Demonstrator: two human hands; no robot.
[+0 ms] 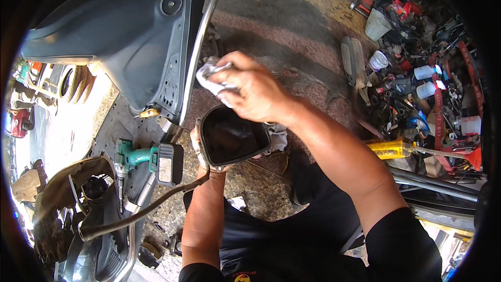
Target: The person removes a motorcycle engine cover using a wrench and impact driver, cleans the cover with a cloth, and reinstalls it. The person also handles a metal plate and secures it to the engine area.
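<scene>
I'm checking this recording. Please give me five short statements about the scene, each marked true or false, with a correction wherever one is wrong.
1. The right hand grips a crumpled whitish cloth. True.
2. The left hand holds nothing. False: it holds a dark, hollow container.
3. The green power drill is to the right of the container. False: it is to the left of it.
4. A yellow-handled tool shows on the right side of the picture. True.
5. The cloth is stuffed inside the container. False: the right hand's fingers hold it outside the opening.
</scene>
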